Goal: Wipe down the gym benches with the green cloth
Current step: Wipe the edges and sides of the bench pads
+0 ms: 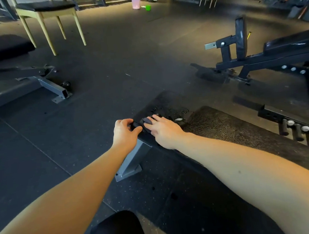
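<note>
The right hand (163,132) lay flat on the cloth (147,121), its fingers straight and close together, pressing it onto the near end of the bench's seat pad (169,101). The cloth was bunched into a small lump and looked dark grey in this dim light rather than green. The left hand (125,132) was curled around the corner of the same pad, with its fingers over the edge and its thumb on top. It sat right beside the cloth's end, and I cannot tell whether it also pinched a fold of the cloth. Beads of water (176,113) stood on the seat pad just beyond the right fingertips. The longer back pad (242,133) ran under the right forearm, and a grey steel leg (133,161) slanted down from below the hands to the black rubber floor (99,80).

Far across the floor stood a pink plastic bucket (136,2), upright. From this angle its contents could not be seen. A green dipper (148,7) rested on the floor just beside it on the right, and its inside was hidden too. A second bench (2,49) stood on the left, with a pale wooden chair (45,12) behind it. A black adjustable bench (275,50) stood on the right.
</note>
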A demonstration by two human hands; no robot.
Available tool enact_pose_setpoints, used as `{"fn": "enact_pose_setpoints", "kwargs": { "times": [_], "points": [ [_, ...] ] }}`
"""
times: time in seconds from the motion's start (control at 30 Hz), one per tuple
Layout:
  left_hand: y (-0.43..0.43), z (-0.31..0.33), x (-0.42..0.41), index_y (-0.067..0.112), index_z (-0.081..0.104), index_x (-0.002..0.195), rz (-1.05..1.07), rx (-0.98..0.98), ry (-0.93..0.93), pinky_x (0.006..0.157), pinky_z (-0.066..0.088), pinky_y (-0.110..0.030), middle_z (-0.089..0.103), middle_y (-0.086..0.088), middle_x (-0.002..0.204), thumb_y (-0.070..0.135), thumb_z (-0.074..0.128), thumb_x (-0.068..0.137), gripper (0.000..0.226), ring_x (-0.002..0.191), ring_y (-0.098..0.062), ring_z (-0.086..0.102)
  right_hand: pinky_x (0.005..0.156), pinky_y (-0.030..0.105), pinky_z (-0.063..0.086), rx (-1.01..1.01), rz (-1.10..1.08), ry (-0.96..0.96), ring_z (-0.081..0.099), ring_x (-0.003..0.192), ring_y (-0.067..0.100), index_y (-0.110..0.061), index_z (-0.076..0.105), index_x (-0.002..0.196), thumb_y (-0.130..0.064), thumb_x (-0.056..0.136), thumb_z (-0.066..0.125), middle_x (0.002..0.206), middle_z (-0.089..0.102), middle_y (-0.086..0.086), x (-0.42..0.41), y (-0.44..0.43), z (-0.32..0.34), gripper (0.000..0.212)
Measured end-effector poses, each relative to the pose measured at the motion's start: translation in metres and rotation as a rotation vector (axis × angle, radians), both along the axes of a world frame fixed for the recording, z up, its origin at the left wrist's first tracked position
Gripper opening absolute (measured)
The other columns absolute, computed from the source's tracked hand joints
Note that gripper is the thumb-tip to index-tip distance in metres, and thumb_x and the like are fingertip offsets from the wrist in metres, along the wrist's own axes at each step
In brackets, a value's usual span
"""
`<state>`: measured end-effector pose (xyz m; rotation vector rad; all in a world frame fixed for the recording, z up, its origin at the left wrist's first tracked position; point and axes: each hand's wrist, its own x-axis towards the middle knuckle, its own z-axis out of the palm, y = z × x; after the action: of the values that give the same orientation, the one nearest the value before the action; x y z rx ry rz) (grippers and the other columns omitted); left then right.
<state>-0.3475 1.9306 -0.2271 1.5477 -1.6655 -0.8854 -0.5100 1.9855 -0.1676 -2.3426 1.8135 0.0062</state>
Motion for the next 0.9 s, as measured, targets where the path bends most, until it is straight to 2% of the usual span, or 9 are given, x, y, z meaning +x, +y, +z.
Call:
{"fn": "enact_pose_setpoints", "kwargs": {
  "times": [0.17, 0.37, 0.5, 0.6, 0.7, 0.73, 0.8, 0.83, 0.9],
  "points": [
    [0.006, 0.002, -0.002, 0.006, 0.058, 0.136, 0.028, 0.008, 0.028, 0.089, 0.04, -0.022, 0.049, -0.009, 0.128, 0.02, 0.064, 0.097, 0.042, 0.097, -0.014, 0.054, 0.12, 0.044, 0.025, -0.013, -0.033, -0.065, 0.022, 0.152, 0.03, -0.02, 0.041, 0.155, -0.015, 0.108, 0.04, 0.167, 0.025, 0.007, 0.001, 0.009, -0.001, 0.048],
    [0.0, 0.0, -0.002, 0.006, 0.06, 0.135, 0.021, -0.004, -0.01, 0.088, 0.039, -0.021, 0.049, -0.008, 0.127, 0.022, 0.067, 0.096, 0.042, 0.095, -0.014, 0.054, 0.124, 0.029, 0.014, 0.027, 0.01, -0.152, 0.011, 0.156, 0.01, -0.029, 0.045, 0.154, -0.017, 0.108, 0.044, 0.168, 0.022, -0.009, -0.039, 0.066, -0.009, 0.047],
    [0.0, -0.001, -0.002, 0.007, 0.059, 0.134, 0.022, 0.01, 0.023, 0.089, 0.038, -0.02, 0.048, -0.004, 0.128, 0.021, 0.066, 0.097, 0.041, 0.099, -0.012, 0.053, 0.126, 0.034, 0.018, 0.014, 0.022, -0.142, 0.011, 0.156, 0.011, -0.028, 0.046, 0.153, -0.016, 0.108, 0.044, 0.168, 0.022, -0.009, -0.032, 0.053, -0.013, 0.046],
    [-0.001, -0.005, 0.002, 0.008, 0.06, 0.132, 0.011, -0.003, 0.047, 0.087, 0.04, -0.019, 0.049, 0.0, 0.125, 0.019, 0.064, 0.098, 0.036, 0.102, -0.01, 0.054, 0.123, 0.031, 0.015, -0.003, 0.019, -0.159, 0.012, 0.156, 0.016, -0.026, 0.047, 0.153, -0.015, 0.109, 0.041, 0.168, 0.024, -0.005, -0.012, 0.028, -0.012, 0.046],
    [-0.004, -0.008, 0.007, 0.012, 0.066, 0.126, 0.001, -0.012, 0.039, 0.079, 0.047, -0.02, 0.057, -0.004, 0.122, 0.009, 0.053, 0.101, 0.028, 0.095, -0.01, 0.056, 0.121, 0.03, 0.013, -0.002, 0.015, -0.188, 0.014, 0.155, 0.021, -0.023, 0.046, 0.153, -0.012, 0.109, 0.04, 0.168, 0.025, 0.0, 0.006, -0.001, -0.01, 0.046],
    [-0.005, -0.01, 0.009, 0.014, 0.07, 0.118, 0.0, -0.009, 0.038, 0.072, 0.048, -0.021, 0.061, -0.006, 0.115, 0.006, 0.051, 0.099, 0.028, 0.086, -0.01, 0.056, 0.121, 0.031, 0.013, 0.005, 0.009, -0.201, 0.015, 0.155, 0.022, -0.023, 0.046, 0.153, -0.011, 0.109, 0.04, 0.167, 0.025, 0.001, 0.011, -0.01, -0.008, 0.046],
    [-0.007, -0.01, 0.01, 0.017, 0.072, 0.102, 0.01, 0.02, 0.065, 0.057, 0.041, -0.019, 0.064, -0.007, 0.095, 0.004, 0.052, 0.095, 0.024, 0.067, -0.009, 0.051, 0.124, 0.037, 0.017, 0.008, -0.01, -0.219, 0.018, 0.155, 0.023, -0.023, 0.047, 0.153, -0.011, 0.108, 0.04, 0.167, 0.027, 0.003, 0.019, -0.031, -0.008, 0.047],
    [-0.007, -0.008, 0.01, 0.016, 0.07, 0.098, 0.025, 0.043, 0.089, 0.052, 0.039, -0.017, 0.065, -0.004, 0.087, 0.005, 0.054, 0.095, 0.02, 0.063, -0.008, 0.05, 0.124, 0.038, 0.017, 0.019, -0.02, -0.21, 0.019, 0.155, 0.023, -0.023, 0.046, 0.153, -0.011, 0.108, 0.039, 0.166, 0.028, 0.003, 0.022, -0.039, -0.007, 0.047],
    [-0.005, -0.005, 0.01, 0.018, 0.068, 0.102, 0.048, 0.097, 0.176, 0.053, 0.042, -0.012, 0.066, 0.005, 0.083, 0.006, 0.058, 0.095, 0.017, 0.068, -0.005, 0.057, 0.125, 0.039, 0.015, 0.054, -0.043, -0.188, 0.016, 0.156, 0.021, -0.021, 0.045, 0.153, -0.008, 0.107, 0.037, 0.167, 0.026, 0.003, 0.03, -0.047, -0.006, 0.048]
  ]
}}
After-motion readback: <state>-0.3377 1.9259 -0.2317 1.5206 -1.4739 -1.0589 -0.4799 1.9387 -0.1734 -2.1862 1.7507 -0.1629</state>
